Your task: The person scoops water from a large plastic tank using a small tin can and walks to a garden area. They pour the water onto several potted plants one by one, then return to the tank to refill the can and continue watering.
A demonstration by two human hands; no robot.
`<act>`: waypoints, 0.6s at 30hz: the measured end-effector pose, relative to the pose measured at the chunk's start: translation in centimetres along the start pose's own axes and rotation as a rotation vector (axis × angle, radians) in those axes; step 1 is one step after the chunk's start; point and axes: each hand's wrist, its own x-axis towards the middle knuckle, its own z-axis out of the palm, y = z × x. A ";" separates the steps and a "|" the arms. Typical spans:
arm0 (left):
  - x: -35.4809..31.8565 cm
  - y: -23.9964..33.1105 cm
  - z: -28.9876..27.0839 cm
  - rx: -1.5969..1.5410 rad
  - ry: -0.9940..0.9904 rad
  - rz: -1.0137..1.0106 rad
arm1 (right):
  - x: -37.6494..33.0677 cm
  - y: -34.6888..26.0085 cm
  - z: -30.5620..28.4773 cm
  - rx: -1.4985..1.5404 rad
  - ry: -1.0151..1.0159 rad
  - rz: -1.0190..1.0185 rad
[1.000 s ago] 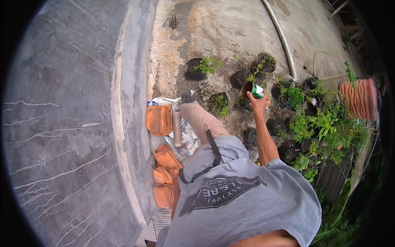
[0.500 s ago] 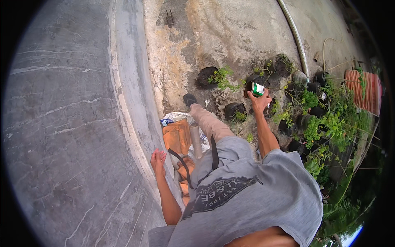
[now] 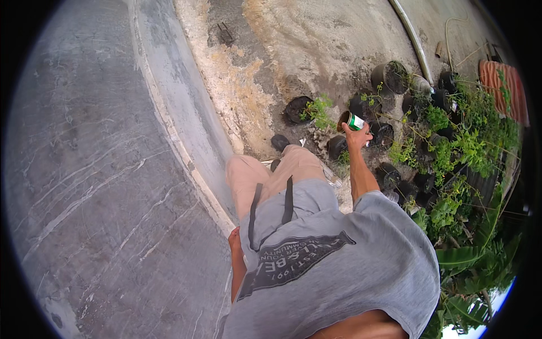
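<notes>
My right hand [image 3: 357,137] is stretched forward and grips a small round can [image 3: 351,120] with a green and white label. It is held tilted above a cluster of black plant pots [image 3: 337,146] with small green seedlings [image 3: 319,108]. My left hand [image 3: 233,239] hangs down beside my tan trouser leg [image 3: 246,176], pressed against my grey printed T-shirt [image 3: 339,265]. Its fingers are hidden, so what it holds cannot be seen. One dark shoe [image 3: 280,141] points toward the pots.
A broad curved grey concrete wall [image 3: 96,186] fills the left side. Stained concrete ground [image 3: 282,51] lies ahead, with a pale pipe [image 3: 410,37] across it. More black pots [image 3: 389,76] and leafy plants [image 3: 468,147] crowd the right, near an orange ribbed sheet [image 3: 502,87].
My left hand has dropped from beside the wall to my hip. The view has shifted, and the orange tiles by my feet are out of sight. The can stays over the pots.
</notes>
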 end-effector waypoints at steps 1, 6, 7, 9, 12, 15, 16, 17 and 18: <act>1.5 0.5 -0.7 0.076 -0.006 0.055 | -0.4 0.0 0.3 0.018 0.001 0.047; 11.0 7.3 -3.4 0.277 -0.118 0.233 | -2.9 -1.6 -0.3 -0.012 0.061 0.109; 13.4 10.3 -4.2 0.304 -0.140 0.269 | -3.4 -1.9 0.0 -0.026 0.074 0.111; 17.6 15.4 -4.7 0.346 -0.191 0.326 | -4.6 -2.8 0.0 -0.040 0.120 0.146; 22.8 25.3 -4.7 0.388 -0.238 0.328 | -5.8 -4.3 1.5 -0.040 0.182 0.220; 24.5 38.4 -3.7 0.274 -0.292 0.206 | -6.3 -7.3 2.8 -0.037 0.208 0.348; 24.5 43.0 -3.3 0.120 -0.306 0.122 | -6.6 -8.0 2.8 -0.033 0.232 0.374; 24.9 47.5 -2.9 0.122 -0.316 0.199 | -6.7 -9.0 3.2 -0.017 0.260 0.403; 25.2 51.1 -3.2 0.140 -0.319 0.264 | -7.8 -9.3 3.7 -0.009 0.274 0.446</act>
